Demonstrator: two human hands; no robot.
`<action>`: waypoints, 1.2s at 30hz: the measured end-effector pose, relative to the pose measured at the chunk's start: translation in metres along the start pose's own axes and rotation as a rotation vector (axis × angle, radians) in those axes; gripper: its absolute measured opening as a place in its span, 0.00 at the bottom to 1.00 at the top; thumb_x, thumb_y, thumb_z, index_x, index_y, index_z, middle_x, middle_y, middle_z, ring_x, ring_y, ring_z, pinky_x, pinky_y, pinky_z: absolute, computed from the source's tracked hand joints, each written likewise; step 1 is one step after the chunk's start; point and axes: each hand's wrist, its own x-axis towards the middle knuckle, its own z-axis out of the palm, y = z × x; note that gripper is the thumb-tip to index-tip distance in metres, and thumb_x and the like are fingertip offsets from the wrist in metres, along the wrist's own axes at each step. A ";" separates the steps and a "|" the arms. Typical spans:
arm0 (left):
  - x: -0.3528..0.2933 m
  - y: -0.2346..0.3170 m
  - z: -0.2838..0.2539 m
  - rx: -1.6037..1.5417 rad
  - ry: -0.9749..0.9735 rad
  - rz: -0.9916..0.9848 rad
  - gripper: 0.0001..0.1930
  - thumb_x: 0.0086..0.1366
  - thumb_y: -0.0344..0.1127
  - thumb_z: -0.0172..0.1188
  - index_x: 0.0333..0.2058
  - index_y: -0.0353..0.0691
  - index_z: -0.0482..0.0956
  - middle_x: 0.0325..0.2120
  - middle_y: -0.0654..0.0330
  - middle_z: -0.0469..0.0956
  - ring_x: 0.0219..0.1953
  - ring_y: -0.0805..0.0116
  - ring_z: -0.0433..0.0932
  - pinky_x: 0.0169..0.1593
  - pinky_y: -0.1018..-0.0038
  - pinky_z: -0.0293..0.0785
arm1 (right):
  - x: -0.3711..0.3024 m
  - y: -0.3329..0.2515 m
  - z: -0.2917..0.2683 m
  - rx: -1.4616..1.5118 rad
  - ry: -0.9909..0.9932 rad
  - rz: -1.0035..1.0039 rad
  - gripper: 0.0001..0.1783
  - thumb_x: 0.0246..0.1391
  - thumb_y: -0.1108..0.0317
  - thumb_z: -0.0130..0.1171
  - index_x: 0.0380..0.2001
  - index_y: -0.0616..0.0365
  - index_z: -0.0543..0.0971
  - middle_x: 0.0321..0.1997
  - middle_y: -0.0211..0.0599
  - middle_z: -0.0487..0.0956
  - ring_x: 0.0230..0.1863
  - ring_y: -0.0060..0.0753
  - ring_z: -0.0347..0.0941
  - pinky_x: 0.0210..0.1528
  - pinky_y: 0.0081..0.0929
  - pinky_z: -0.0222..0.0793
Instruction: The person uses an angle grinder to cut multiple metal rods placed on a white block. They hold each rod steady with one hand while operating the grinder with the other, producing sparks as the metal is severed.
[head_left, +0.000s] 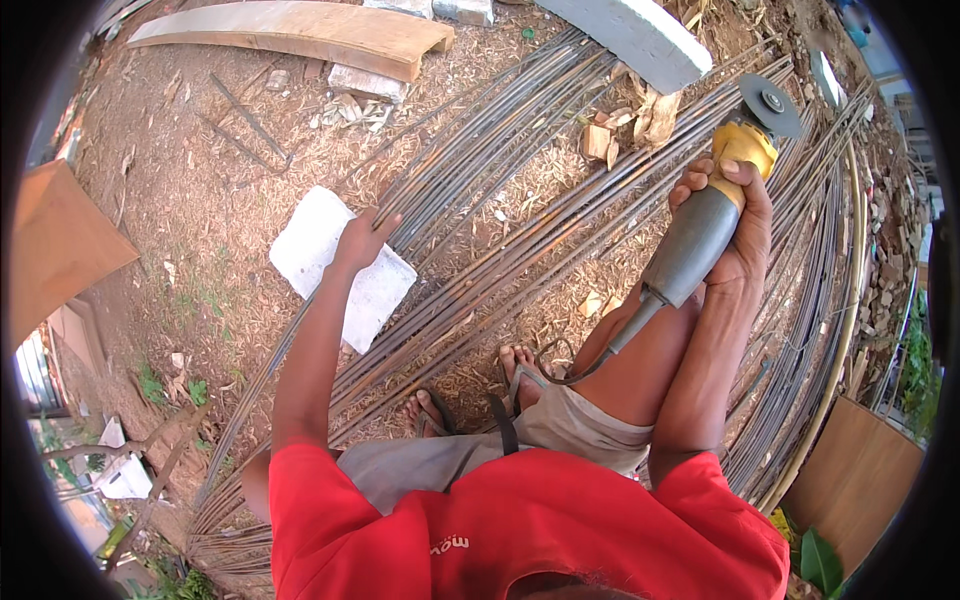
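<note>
My right hand (745,225) is wrapped round an angle grinder (690,240) with a dark grey body and a yellow head. Its cutting disc (770,103) points away from me, up at the far right, above the rods. A cord runs from the grinder's rear down past my knee. Out to the left, my left hand (367,240) is closed at the edge of a bundle of thin steel rods (480,130); part of its grip is hidden. Beneath that hand lies a white slab (380,295), which the rods cross.
More steel rods (560,235) stretch diagonally across the ground by my sandalled feet, and others curve along the right. A grey concrete beam (640,40) and wood chunks (598,140) lie at the far side. A wooden plank (300,30) rests on blocks at the far left.
</note>
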 end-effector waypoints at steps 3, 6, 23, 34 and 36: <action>0.000 -0.015 -0.001 0.089 -0.035 -0.110 0.41 0.79 0.72 0.53 0.62 0.34 0.81 0.51 0.35 0.87 0.58 0.34 0.84 0.62 0.45 0.77 | -0.003 0.002 0.001 0.020 -0.016 0.038 0.16 0.57 0.71 0.70 0.45 0.63 0.76 0.38 0.40 0.82 0.36 0.34 0.84 0.43 0.43 0.88; 0.015 -0.007 0.010 0.169 0.077 -0.077 0.44 0.79 0.75 0.48 0.62 0.33 0.81 0.51 0.34 0.87 0.58 0.33 0.84 0.62 0.44 0.76 | -0.012 -0.003 0.000 0.055 -0.021 0.062 0.17 0.57 0.71 0.70 0.46 0.64 0.76 0.38 0.40 0.81 0.35 0.34 0.82 0.43 0.42 0.87; 0.156 0.158 0.036 0.110 0.178 -0.046 0.40 0.82 0.70 0.46 0.68 0.37 0.78 0.61 0.38 0.84 0.67 0.38 0.80 0.70 0.42 0.74 | -0.049 -0.019 -0.004 0.040 -0.007 -0.072 0.18 0.56 0.71 0.69 0.47 0.64 0.75 0.38 0.37 0.80 0.37 0.34 0.80 0.45 0.40 0.84; 0.099 0.076 -0.022 0.085 0.398 0.176 0.34 0.77 0.63 0.63 0.62 0.35 0.79 0.58 0.43 0.83 0.63 0.43 0.82 0.65 0.48 0.78 | -0.022 0.013 0.006 -0.233 -0.067 -0.058 0.15 0.58 0.72 0.68 0.46 0.62 0.76 0.36 0.38 0.82 0.37 0.36 0.82 0.46 0.41 0.88; 0.070 0.033 -0.044 -0.009 0.459 0.207 0.29 0.75 0.59 0.68 0.56 0.36 0.82 0.53 0.46 0.84 0.59 0.45 0.83 0.62 0.48 0.79 | -0.011 0.030 0.009 -0.346 -0.081 -0.032 0.16 0.57 0.72 0.68 0.47 0.61 0.76 0.37 0.39 0.82 0.37 0.36 0.82 0.45 0.42 0.87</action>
